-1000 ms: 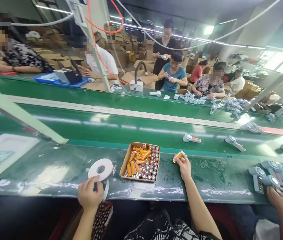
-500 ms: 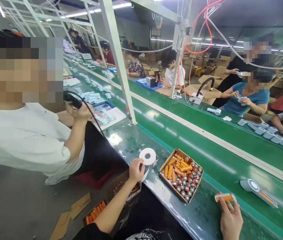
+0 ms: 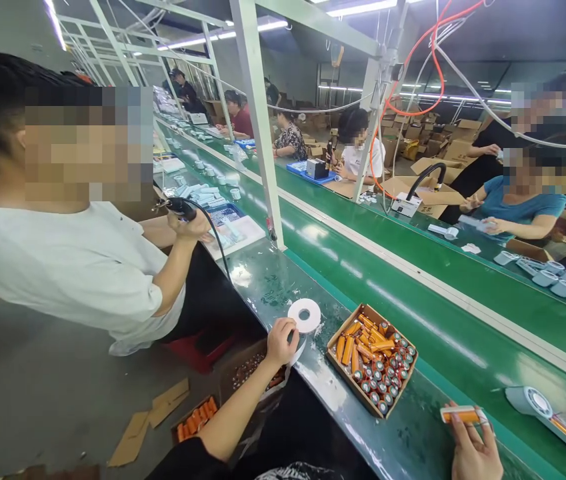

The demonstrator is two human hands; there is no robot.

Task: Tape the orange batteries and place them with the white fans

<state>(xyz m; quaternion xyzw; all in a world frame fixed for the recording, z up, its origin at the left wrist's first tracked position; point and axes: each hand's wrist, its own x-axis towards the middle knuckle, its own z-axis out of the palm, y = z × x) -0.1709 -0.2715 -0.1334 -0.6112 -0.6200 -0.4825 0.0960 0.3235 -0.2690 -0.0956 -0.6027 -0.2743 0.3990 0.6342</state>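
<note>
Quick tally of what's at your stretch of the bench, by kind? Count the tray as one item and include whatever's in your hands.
Roll of white tape: 1
Cardboard tray of cells: 1
Orange-wrapped cell in the right hand: 1
Pale round housing with orange strip: 1
Total: 4

Fluorescent ceiling lights (image 3: pixel 363 8) shine over white metal frames (image 3: pixel 255 120) and green conveyor belts (image 3: pixel 413 267), with cardboard boxes (image 3: pixel 465 127) stacked upper right and a gray floor (image 3: pixel 27 400) lower left.

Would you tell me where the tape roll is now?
In the head view, the tape roll sits beside the left hand, just left of the cardboard tray of batteries.
</note>
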